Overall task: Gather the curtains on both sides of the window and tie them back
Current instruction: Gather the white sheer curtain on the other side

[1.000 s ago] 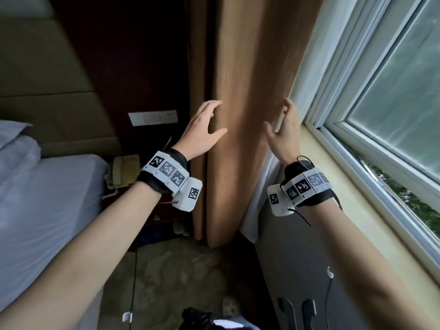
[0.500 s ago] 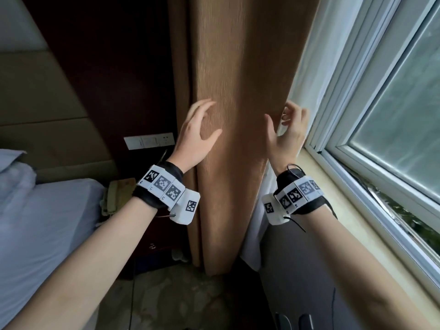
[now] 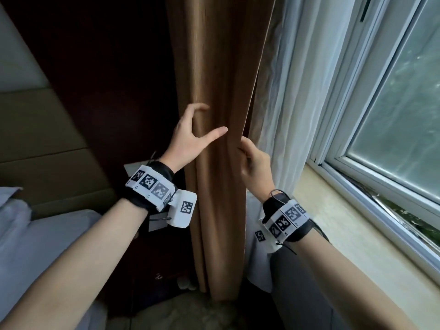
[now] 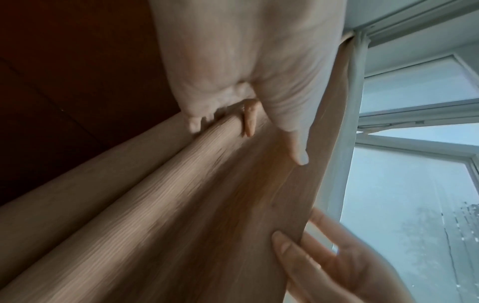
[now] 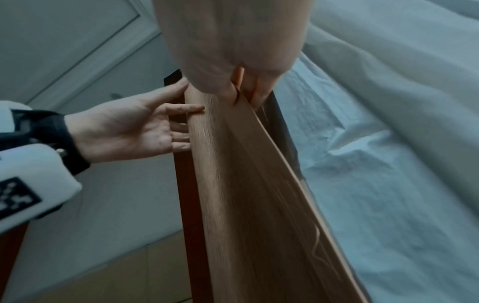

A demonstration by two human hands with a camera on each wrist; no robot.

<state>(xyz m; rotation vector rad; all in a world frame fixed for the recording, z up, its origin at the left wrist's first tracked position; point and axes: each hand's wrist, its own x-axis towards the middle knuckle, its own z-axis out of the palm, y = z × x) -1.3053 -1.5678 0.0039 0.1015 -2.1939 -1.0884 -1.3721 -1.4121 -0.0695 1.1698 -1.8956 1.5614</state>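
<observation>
Curtain, brown (image 3: 221, 67), hangs at 12 o'clock from the person with its long axis vertical, bunched into folds between dark wall and white sheer curtain (image 3: 290, 103). Left hand (image 3: 188, 136) cups the folds from 9 o'clock, fingers curved behind, thumb extended across the front. Right hand (image 3: 254, 163) pinches the window-side edge at 3 o'clock. Both hands lie equally near; judged next, they close toward each other to compress the bundle. No tieback is visible.
</observation>
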